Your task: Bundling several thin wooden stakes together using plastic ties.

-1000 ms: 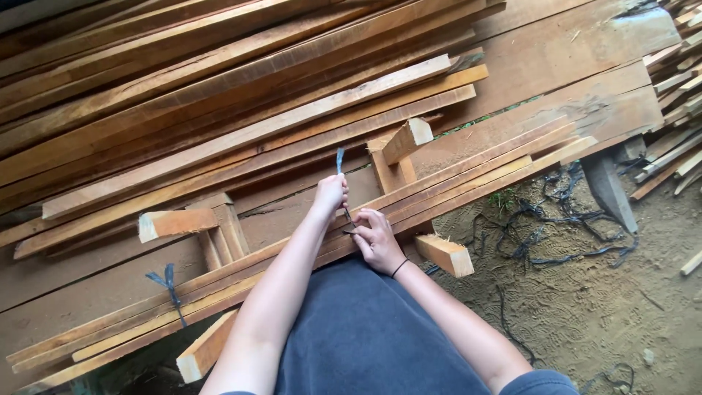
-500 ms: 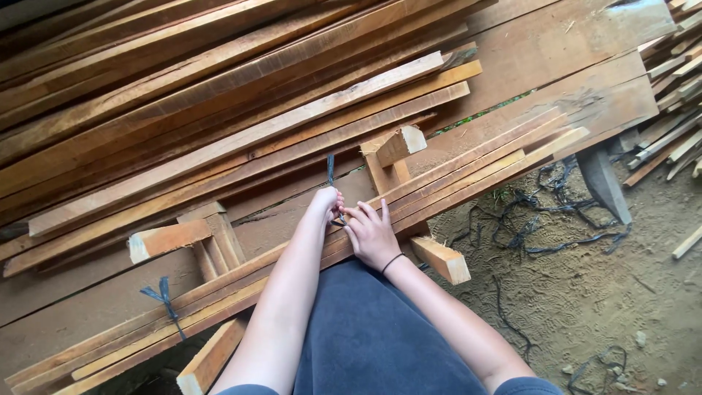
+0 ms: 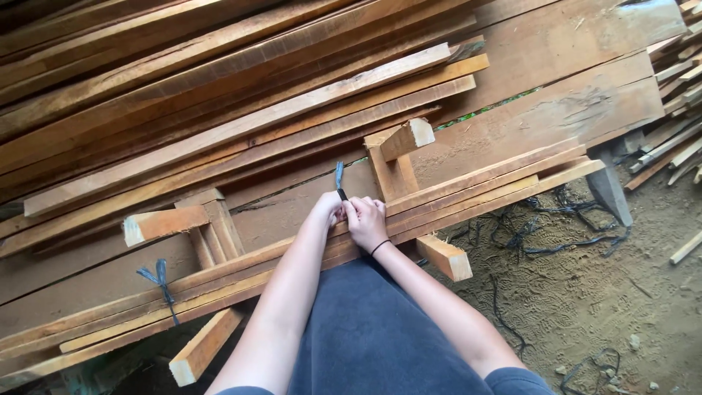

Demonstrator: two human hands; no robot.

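Both your hands, left and right, have closed together, pinching the strap over the slats.

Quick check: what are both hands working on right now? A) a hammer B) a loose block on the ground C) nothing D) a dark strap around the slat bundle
D: the left hand and right hand meet on the dark strap atop the slat bundle.
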